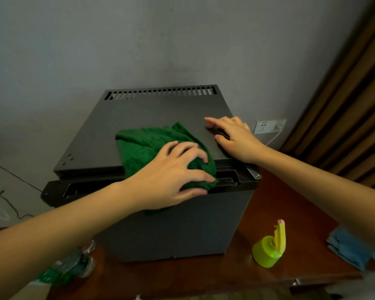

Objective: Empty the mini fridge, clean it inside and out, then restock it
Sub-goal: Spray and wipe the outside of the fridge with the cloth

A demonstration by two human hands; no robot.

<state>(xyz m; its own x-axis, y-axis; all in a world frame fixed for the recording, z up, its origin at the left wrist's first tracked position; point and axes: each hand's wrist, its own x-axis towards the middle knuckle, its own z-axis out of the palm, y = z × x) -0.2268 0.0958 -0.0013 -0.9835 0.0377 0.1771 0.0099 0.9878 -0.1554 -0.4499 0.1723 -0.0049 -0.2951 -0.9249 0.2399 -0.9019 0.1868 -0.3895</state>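
Note:
A dark grey mini fridge (152, 109) stands on a reddish wooden table (275, 204), its door slightly ajar at the top front. A green cloth (147, 144) lies on the fridge top and hangs over the front edge. My left hand (171, 176) grips the cloth at that edge, fingers curled into the fabric. My right hand (234, 137) rests flat on the top's right side with fingers spread, holding nothing.
A yellow-green spray bottle (271, 245) stands on the table right of the fridge. A folded blue cloth (349, 247) lies at the right edge. Plastic bottles (74, 265) lie at lower left. A wall socket (266, 126) and brown curtain (344, 105) are behind.

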